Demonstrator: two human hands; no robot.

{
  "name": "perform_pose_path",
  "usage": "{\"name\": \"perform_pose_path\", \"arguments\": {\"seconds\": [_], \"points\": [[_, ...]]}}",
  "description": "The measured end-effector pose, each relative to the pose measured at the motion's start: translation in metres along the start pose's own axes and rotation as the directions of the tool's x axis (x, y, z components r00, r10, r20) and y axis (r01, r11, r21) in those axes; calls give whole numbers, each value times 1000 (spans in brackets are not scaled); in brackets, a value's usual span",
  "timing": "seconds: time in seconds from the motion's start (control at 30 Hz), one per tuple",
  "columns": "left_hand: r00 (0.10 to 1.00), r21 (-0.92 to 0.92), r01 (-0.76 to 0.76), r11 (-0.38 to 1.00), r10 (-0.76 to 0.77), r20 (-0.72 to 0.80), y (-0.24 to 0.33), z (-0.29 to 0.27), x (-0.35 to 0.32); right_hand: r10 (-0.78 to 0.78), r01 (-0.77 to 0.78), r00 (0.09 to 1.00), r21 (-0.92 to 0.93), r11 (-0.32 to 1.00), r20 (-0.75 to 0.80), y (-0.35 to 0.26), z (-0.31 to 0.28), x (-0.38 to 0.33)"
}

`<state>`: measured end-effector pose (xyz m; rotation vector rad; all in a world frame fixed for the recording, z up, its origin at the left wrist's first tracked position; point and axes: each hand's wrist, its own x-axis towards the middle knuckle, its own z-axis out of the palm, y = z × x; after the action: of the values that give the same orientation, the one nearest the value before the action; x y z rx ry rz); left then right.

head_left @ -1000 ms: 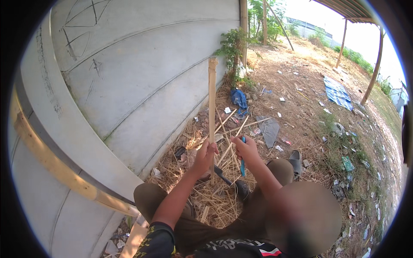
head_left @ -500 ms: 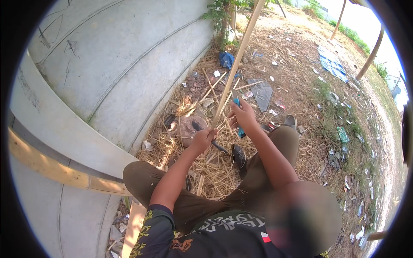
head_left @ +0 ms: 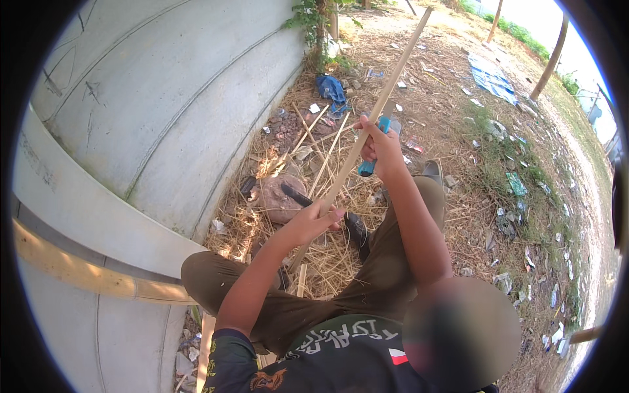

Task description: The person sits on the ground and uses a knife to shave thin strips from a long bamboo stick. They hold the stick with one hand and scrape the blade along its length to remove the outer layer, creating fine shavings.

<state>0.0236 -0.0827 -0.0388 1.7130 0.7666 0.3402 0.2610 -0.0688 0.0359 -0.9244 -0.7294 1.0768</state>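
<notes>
A long pale strip of bamboo or wood (head_left: 354, 154) slants from between my legs up to the far right, its far end in view. My left hand (head_left: 309, 224) is closed around its lower part, and a short length shows below that hand. Farther up, my right hand (head_left: 385, 152) grips a knife with a teal handle (head_left: 368, 168). Its grey blade (head_left: 390, 109) points away from me beside the strip. The fingers of that hand also reach the strip's edge. Beneath my left hand, a dark bar-like tool (head_left: 296, 194) lies across a round, pinkish-brown stone (head_left: 278, 208).
A grey panel wall (head_left: 177, 85) rises on the left, with a bamboo pole (head_left: 98, 265) along it. Straw (head_left: 331, 262) and thin loose strips (head_left: 333, 154) cover the ground between my bent legs. Beyond lie a blue plastic bag (head_left: 331, 90), a blue sheet (head_left: 491, 78) and scattered litter.
The strip has shifted down toward me through my left hand, so its far end now shows and some extends below. My right hand has moved up and right, its fingers now at the strip.
</notes>
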Motion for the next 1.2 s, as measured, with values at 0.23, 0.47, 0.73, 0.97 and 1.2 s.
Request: {"name": "perform_pose_path", "arguments": {"seconds": [0.23,0.47,0.73,0.97,1.2], "points": [[995,-305,56,951,-79,-66,0,26,-47,-62,75,989,94,993,-134,1,-19,10],[952,-495,-5,869,-148,-270,-1,36,-47,-433,479,787,-878,-23,440,59,9,-28],[917,-558,-32,829,-198,-347,1,39,-50,-304,566,678,-740,-364,669,98,24,-41],[917,-627,-13,779,-240,-318,20,43,-60,-350,479,692,-764,-433,632,89,22,-23],[933,-592,92,801,-276,-230,40,60,-110,-425,135,864,-938,-320,269,50,2,23]]}}
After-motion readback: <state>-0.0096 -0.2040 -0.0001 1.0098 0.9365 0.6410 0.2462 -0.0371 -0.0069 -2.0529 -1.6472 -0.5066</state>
